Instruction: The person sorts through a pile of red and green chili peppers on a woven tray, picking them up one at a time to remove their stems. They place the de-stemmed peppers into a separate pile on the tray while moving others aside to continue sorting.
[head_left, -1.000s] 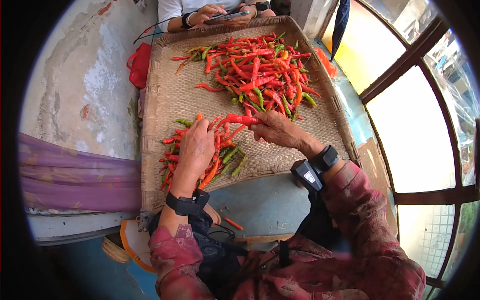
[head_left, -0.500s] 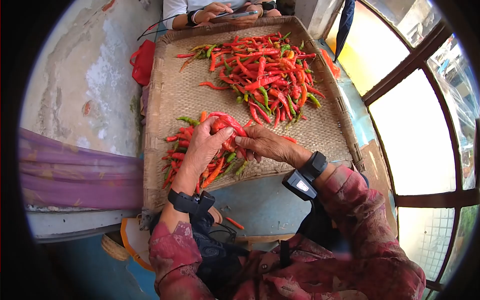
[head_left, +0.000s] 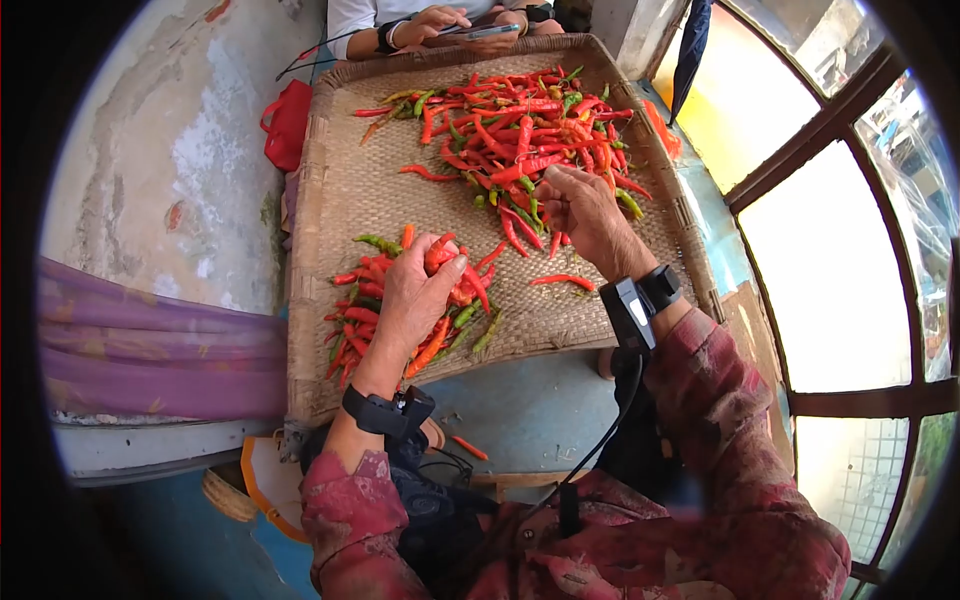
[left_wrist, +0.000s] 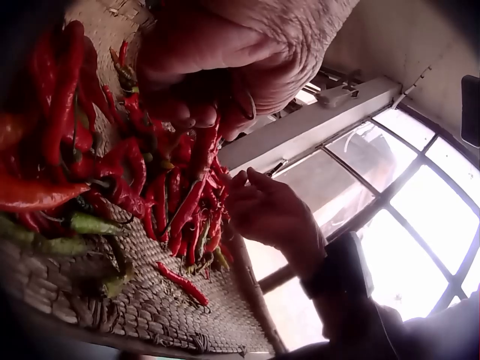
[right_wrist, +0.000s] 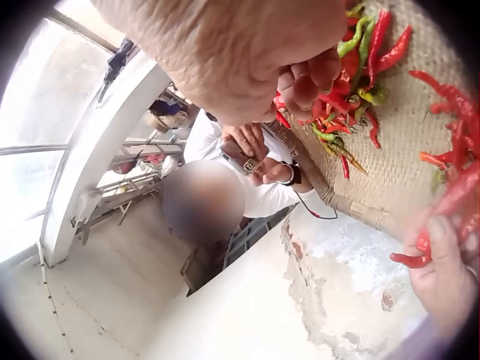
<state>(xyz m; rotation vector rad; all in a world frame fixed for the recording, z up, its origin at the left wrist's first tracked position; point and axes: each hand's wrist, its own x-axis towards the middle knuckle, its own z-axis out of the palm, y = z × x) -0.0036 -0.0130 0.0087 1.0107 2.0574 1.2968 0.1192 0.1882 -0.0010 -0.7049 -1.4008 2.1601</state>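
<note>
Left hand curls round a bunch of red chillies, held over the near pile on the woven tray. Right hand reaches the far pile, fingers curled; pinch unclear. Risk: overfull left grip could shed chillies. Count: two piles, two hands, one tray.

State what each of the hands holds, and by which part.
Left hand grips red chillies around their middles; right hand reaches the far pile, its hold unclear.
</note>
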